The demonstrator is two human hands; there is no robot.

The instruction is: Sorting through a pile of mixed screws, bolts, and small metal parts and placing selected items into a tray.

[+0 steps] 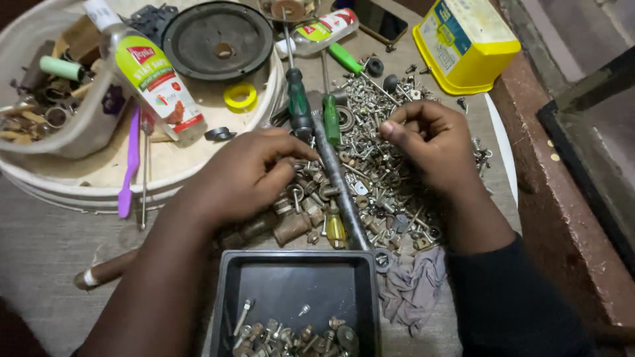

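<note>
My left hand (241,175) rests palm down on a heap of screws, bolts and washers (387,178), its fingertips pinched together at the heap's left edge; whether a small piece sits between them is hidden. My right hand (433,142) hovers over the middle of the heap with thumb and fingers closed, as if pinching a small screw that I cannot make out. A long grey metal bar (337,178) lies between the hands. Below them stands a black square tray (228,297) with several sorted screws and bolts in its near end.
Green-handled screwdrivers (299,102) lie at the heap's far side. A round white tray (92,182) at left carries a clear bottle (149,76), yellow tape ring (239,97), purple tool (131,162) and black disc (218,41). A yellow tub (466,43) stands far right; a grey rag (413,287) lies beside the tray.
</note>
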